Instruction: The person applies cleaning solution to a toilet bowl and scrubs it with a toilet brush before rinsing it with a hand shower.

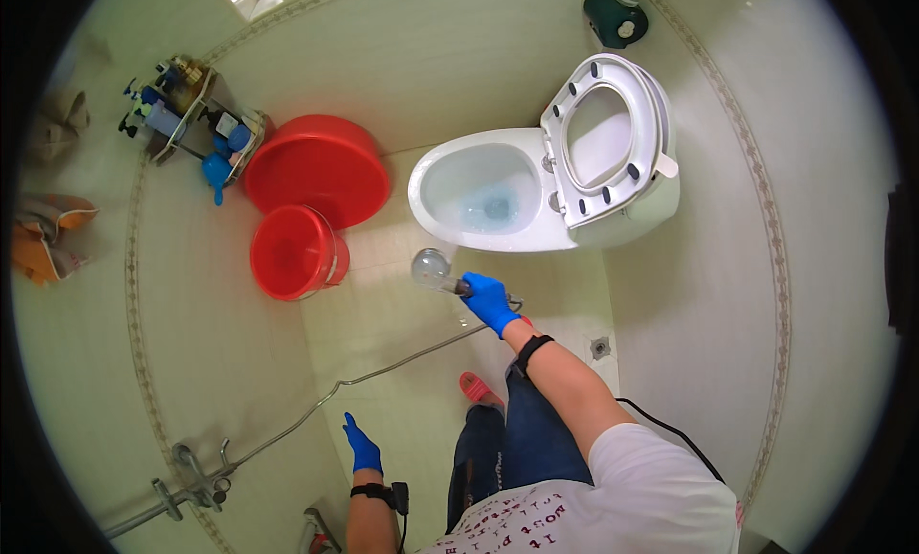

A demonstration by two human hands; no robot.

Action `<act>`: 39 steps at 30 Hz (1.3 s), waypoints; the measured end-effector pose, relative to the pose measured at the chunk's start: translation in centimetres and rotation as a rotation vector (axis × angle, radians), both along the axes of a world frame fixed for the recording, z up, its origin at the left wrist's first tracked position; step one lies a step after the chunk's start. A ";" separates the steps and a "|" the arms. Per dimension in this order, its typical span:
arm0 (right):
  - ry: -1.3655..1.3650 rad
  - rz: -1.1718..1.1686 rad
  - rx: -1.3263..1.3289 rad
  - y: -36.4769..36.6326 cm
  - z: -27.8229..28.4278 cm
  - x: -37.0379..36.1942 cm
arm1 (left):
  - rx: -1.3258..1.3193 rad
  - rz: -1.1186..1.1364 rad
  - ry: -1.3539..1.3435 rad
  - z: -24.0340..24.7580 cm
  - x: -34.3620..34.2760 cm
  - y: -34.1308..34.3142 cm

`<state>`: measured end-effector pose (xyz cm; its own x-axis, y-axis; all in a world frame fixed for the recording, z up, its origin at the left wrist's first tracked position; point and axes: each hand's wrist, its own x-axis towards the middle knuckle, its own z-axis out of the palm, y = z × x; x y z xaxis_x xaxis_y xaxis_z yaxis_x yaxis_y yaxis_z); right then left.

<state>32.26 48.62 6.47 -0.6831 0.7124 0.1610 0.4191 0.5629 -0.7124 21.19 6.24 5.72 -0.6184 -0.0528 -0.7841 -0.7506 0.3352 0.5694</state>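
Note:
My right hand (490, 302), in a blue glove, is closed around the handle of a shower head (433, 265). The round head points toward the toilet (437, 230) and hangs just short of its near rim, not touching it. From below that hand a metal shower hose (407, 360) runs down left to the wall tap (201, 485). The toilet's white seat (643, 142) stands raised, and bluish water (486, 207) lies in the bowl. My left hand (361, 446), also blue-gloved, is held away at the lower left, fingers stretched out, holding nothing.
A large red basin (316, 161) and a red bucket (287, 254) stand left of the toilet. Bottles fill a corner rack (182, 128). A dark green bin (615, 18) is behind the toilet. A floor drain (600, 348) lies at right; cloths (53, 236) hang at left.

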 end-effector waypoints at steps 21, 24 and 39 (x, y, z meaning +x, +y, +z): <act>-0.018 -0.146 0.327 7.9 3.0 6.4 | -0.052 -0.237 0.026 1.1 1.7 6.9; 0.013 -0.147 0.364 9.7 4.5 4.5 | -0.026 -0.286 0.028 2.4 1.8 8.0; 0.030 -0.465 -0.079 -2.5 0.2 9.0 | 0.311 -0.938 0.018 6.5 6.0 25.6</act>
